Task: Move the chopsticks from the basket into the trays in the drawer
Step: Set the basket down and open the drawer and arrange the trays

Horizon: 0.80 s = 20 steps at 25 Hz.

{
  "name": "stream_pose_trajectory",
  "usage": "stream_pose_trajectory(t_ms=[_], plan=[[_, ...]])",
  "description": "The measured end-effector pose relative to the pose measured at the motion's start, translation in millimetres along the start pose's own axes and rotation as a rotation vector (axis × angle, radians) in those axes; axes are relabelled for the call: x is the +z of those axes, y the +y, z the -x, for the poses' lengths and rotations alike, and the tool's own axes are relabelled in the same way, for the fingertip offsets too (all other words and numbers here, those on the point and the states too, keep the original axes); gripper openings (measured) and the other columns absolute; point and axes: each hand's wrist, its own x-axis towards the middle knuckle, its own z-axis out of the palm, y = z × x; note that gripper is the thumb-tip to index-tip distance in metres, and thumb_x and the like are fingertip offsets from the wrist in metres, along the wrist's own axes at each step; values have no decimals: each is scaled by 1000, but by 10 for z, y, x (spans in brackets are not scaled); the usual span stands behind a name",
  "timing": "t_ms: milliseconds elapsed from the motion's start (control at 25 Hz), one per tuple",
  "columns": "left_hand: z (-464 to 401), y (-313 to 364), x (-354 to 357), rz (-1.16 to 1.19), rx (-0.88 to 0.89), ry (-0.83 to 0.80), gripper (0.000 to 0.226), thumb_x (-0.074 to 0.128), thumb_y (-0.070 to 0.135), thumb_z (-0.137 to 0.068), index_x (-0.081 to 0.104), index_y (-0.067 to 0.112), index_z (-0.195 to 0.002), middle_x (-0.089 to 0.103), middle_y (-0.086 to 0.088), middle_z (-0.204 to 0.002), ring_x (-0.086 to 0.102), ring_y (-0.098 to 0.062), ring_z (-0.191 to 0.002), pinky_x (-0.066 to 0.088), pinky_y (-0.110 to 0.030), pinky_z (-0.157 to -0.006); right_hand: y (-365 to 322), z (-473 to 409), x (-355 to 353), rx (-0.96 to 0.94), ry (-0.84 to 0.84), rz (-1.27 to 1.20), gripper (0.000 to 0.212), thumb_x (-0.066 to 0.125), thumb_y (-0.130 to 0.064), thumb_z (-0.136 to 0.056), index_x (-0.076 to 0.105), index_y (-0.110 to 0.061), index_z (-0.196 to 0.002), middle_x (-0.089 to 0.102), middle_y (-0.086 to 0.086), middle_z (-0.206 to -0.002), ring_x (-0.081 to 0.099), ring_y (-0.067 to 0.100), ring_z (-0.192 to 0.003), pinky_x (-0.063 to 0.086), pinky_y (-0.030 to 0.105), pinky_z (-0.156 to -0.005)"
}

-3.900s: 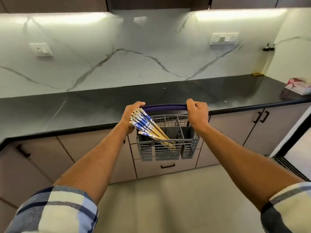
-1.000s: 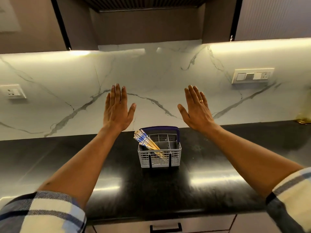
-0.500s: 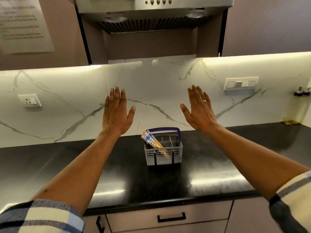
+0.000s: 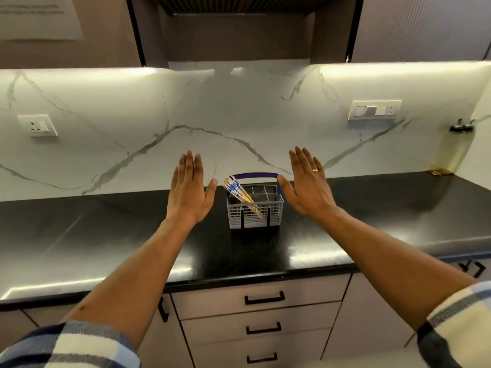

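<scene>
A grey plastic basket with a purple handle stands on the black counter. Several chopsticks with blue-and-white tops lean out of its left compartment. My left hand hovers flat to the left of the basket, fingers straight, holding nothing. To the basket's right my right hand is held the same way, a ring on one finger. Neither hand touches the basket. Below the counter, three drawers with black handles are shut.
A marble backsplash rises behind the counter, with sockets at left and right. An extractor hood hangs overhead. Cabinet doors flank the drawers. A small gold object lies at the counter's far right.
The basket went from being carried by both hands to standing on the counter. Both hands let go, spread flat, and have come down beside it since half a second ago.
</scene>
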Motion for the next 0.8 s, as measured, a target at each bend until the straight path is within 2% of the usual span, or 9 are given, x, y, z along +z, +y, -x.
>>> stream_pose_trajectory(t_ms=[360,560,720,800], plan=[[1122,234,1044,36,-21,-283,73,26,49,-101,-3,8,-155,-8,-12,-164,-11,-24,-151,-2,-39,-123,115,1208,976,9,-253,-114,73,21,-56,-100,12,-11,-157,9,8,-165,0,21,-153,5,41,-125],[1893,471,1535,9,-27,-398,71,25,46,-99,6,7,-155,2,-14,-164,-5,-26,-152,3,-43,-124,262,1819,1396,8,-442,-150,70,24,-53,-102,7,-14,-157,4,6,-166,-6,18,-153,-1,38,-125],[2375,703,1887,62,-40,-597,70,23,46,-100,1,10,-155,-2,-11,-164,-8,-23,-151,-9,-36,-123,300,2222,1755,10,-579,-185,71,22,-54,-101,2,-15,-157,-3,3,-166,-10,18,-152,-7,34,-122],[2466,762,2016,125,-61,-710,66,24,42,-103,-2,13,-156,-3,-7,-165,-8,-21,-152,-9,-32,-122,294,2385,1938,18,-660,-193,71,25,-52,-101,3,-15,-157,0,4,-166,-6,19,-153,-4,35,-123]])
